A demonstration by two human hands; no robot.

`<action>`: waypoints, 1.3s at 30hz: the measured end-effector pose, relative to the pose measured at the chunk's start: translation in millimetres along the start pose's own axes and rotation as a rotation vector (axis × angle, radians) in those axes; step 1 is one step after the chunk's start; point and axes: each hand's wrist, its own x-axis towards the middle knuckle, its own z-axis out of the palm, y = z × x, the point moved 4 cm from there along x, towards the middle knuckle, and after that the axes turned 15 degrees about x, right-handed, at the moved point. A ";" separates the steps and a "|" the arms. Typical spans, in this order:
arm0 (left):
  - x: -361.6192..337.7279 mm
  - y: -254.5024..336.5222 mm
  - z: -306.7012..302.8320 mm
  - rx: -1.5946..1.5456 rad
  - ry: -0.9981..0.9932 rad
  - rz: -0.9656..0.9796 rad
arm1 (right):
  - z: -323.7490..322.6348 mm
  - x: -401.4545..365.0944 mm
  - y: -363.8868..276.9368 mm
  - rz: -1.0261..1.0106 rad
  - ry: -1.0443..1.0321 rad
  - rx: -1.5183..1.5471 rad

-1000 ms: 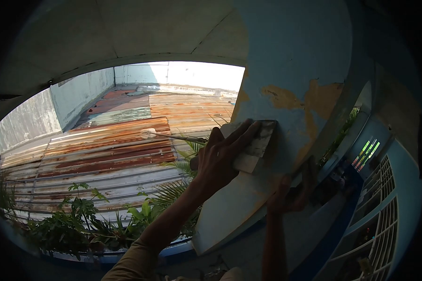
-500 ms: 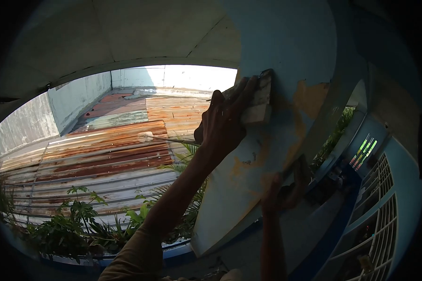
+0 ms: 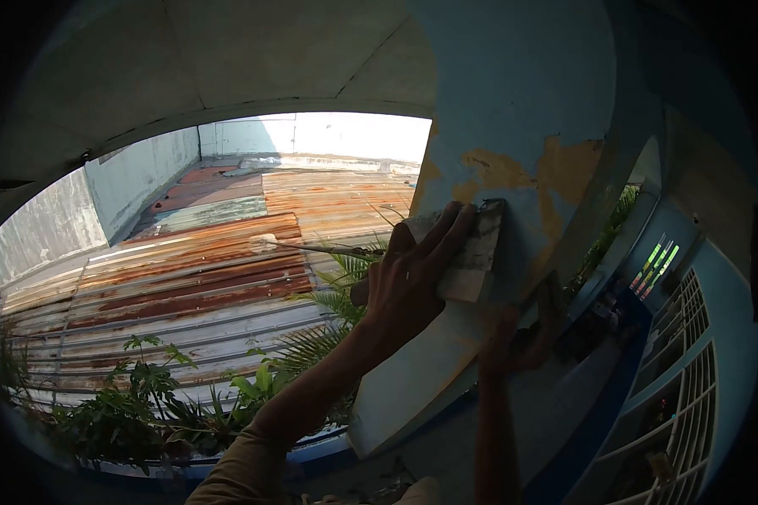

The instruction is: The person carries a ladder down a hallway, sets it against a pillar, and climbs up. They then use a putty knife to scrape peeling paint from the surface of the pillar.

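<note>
My left hand (image 3: pixel 408 282) is closed on a broad flat scraper (image 3: pixel 476 252), its fingers lying across the blade. The scraper's face is against a pale blue pillar (image 3: pixel 522 84), below yellowish patches (image 3: pixel 568 168) where the paint is gone. A dark handle end sticks out at the left of the hand. My right hand (image 3: pixel 514 345) is lower, close to the pillar's right edge, with curled fingers in deep shadow. A dark shape sits between its thumb and fingers, too dim to name.
Beyond the pillar lies a rusty corrugated metal roof (image 3: pixel 202 269) with a long thin pole (image 3: pixel 312 247) over it. Green plants (image 3: pixel 135 408) line the ledge at lower left. A ceiling (image 3: pixel 253 55) hangs overhead. White window bars (image 3: pixel 669 421) run along the right wall.
My left hand and the scraper have moved down the pillar, uncovering a yellowish patch above. My right hand stays near the pillar's right edge, with only a slight shift.
</note>
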 end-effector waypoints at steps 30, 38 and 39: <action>12.8 -49.6 24.4 -0.018 -0.042 -0.199 | 1.3 -1.9 5.0 -0.001 0.039 0.015; -27.8 -39.0 30.7 -0.047 -0.102 -0.167 | 2.0 0.0 2.4 -0.017 0.013 0.026; -13.2 -45.0 29.2 -0.049 -0.095 -0.193 | 1.3 -0.4 2.4 -0.006 0.017 0.027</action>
